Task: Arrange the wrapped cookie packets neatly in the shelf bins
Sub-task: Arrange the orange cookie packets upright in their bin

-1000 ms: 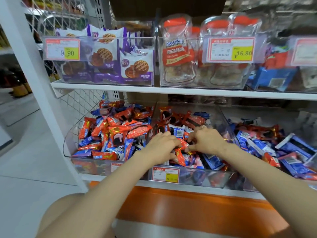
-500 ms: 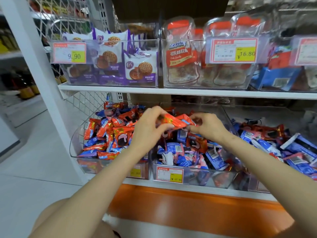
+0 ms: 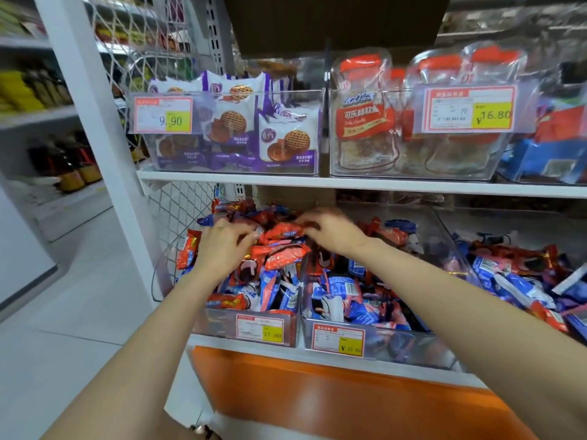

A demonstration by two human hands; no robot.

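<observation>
So the left hand (image 3: 222,249) and right hand (image 3: 333,231) are each pinching an end of an orange cookie packet (image 3: 286,231); it's sitting sideways, long axis running left-right, just above the left bin (image 3: 216,322).

Bright, even light falls from overhead, leaving soft shadow beneath the upper shelf (image 3: 349,182). Glare sheens the orange panel (image 3: 317,404) and the clear bins (image 3: 413,344). Motion blur smears the left hand (image 3: 222,246), the right hand (image 3: 333,231) and the orange packets (image 3: 282,231) they pinch. The white post (image 3: 95,154) slants from wide-angle distortion.
</observation>
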